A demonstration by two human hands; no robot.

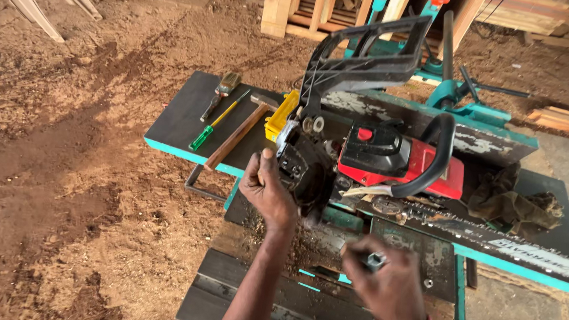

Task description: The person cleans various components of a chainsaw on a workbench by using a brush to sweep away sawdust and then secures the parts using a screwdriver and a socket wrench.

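My left hand [267, 188] steadies the chainsaw [369, 161]; my right hand [388, 285] pinches a small metal socket [374, 261], which next needs careful seating.

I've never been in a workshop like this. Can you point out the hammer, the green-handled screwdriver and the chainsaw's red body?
hammer [237, 137]: head view, middle of its wooden handle.
green-handled screwdriver [200, 139]: head view, on the green grip.
chainsaw's red body [427, 166]: head view, on the red housing beside the black front handle.
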